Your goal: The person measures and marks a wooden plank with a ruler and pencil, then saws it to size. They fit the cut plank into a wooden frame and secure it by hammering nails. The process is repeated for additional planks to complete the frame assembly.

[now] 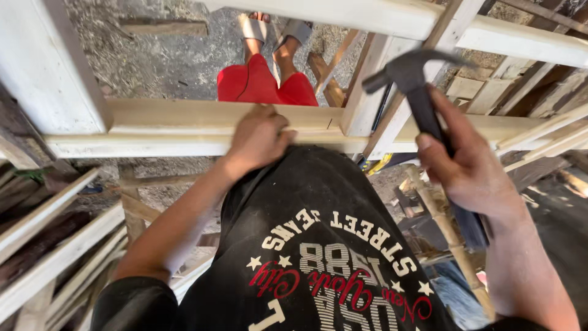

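Note:
My left hand [257, 138] rests with curled fingers on the horizontal rail [165, 125] of a pale wooden frame; whether it pinches anything small I cannot tell. My right hand [468, 165] grips the dark handle of a claw hammer [407, 73], raised with its head up near an upright bar of the frame [367, 92]. My black printed shirt fills the lower middle of the view. Below the rail I see my red shorts [260, 86] and sandalled feet on the ground.
A thick white post [46, 61] stands at the left and another white rail [392, 18] crosses the top. Stacked wooden slats [55, 251] lie at the lower left, more timber and scraps at the right. Sawdust covers the ground.

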